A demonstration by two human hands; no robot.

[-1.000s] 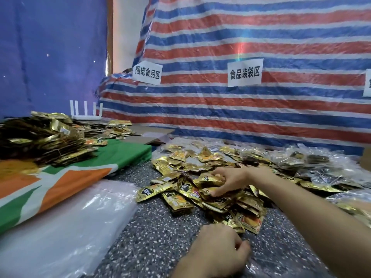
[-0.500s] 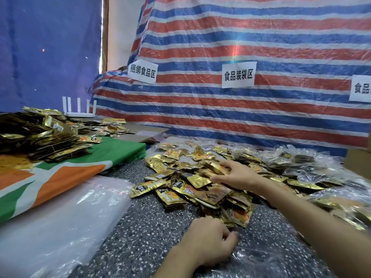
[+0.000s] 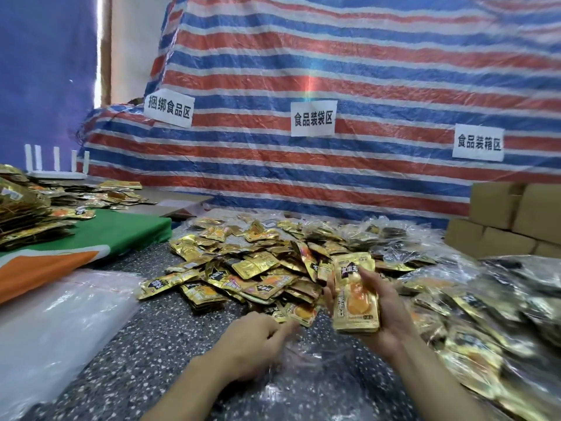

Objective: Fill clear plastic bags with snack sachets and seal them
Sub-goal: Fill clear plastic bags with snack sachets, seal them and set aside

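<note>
- Above the counter [image 3: 170, 329], right hand [image 3: 391, 305] clamps sachet stack [image 3: 355, 293], long axis running away toward tarp [image 3: 334, 71].
- Left hand [image 3: 252, 338] fingers curled, gripping clear bag [image 3: 306, 369].

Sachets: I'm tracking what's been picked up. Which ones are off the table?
The small gold stack gripped upright in the right hand; the loose heap beside it lies on the table.

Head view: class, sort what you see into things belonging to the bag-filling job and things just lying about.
Job: sachet stack in right hand; clear bag; loose sachet pile; filled bags.
Lying about: white router; cardboard boxes; green-orange cloth.
</note>
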